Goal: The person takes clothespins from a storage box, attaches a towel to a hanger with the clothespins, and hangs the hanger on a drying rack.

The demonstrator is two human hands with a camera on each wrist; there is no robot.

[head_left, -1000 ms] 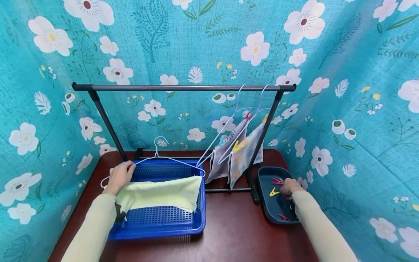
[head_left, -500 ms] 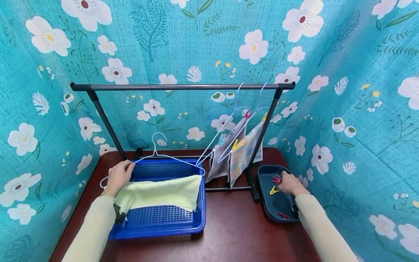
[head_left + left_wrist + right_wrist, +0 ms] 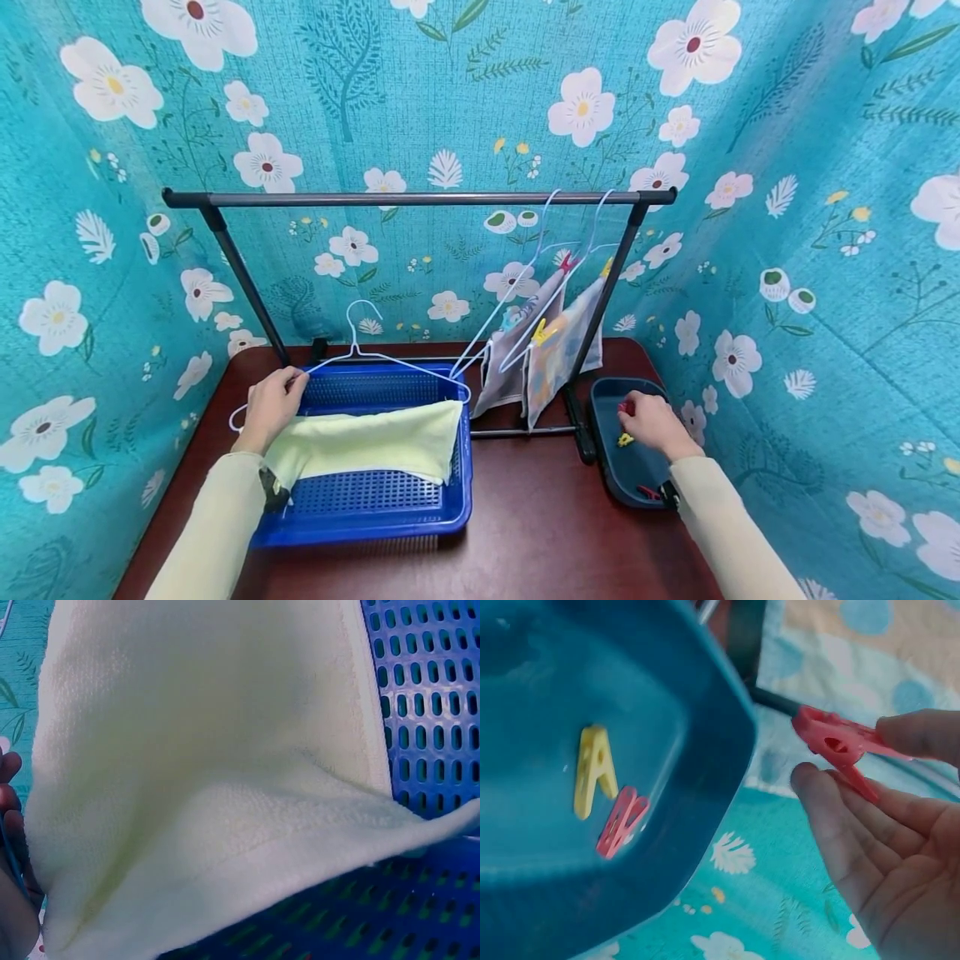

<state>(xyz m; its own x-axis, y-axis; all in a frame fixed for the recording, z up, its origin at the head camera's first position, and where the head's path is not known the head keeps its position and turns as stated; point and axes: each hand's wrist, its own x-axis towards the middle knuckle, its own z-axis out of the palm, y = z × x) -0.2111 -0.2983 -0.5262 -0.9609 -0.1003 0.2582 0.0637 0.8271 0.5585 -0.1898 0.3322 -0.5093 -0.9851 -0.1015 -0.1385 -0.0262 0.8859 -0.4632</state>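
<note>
My left hand (image 3: 273, 406) holds the left part of a light-blue clothes hanger (image 3: 390, 361), whose hook points up. A pale yellow towel (image 3: 367, 442) hangs from the hanger, over a blue perforated basket (image 3: 375, 527). In the left wrist view the towel (image 3: 210, 735) covers most of the picture, and only some fingers (image 3: 9, 799) show at the edge. Above a dark blue basin (image 3: 611, 479), my right hand (image 3: 658, 427) pinches a red clothespin (image 3: 836, 742) between thumb and fingers. A yellow clothespin (image 3: 595, 772) and another red clothespin (image 3: 622, 821) lie in the basin.
A dark metal rack (image 3: 420, 200) stands behind the basket. At its right end, two hangers carry a grey cloth (image 3: 506, 367) and a patterned cloth (image 3: 558, 358), fixed with clothespins. A floral curtain (image 3: 450, 100) surrounds the dark red table (image 3: 540, 517).
My right hand has moved from the basin's right side up and left to the red clothespins, and has picked one up. My left hand stays on the hanger, whose hook has risen slightly.
</note>
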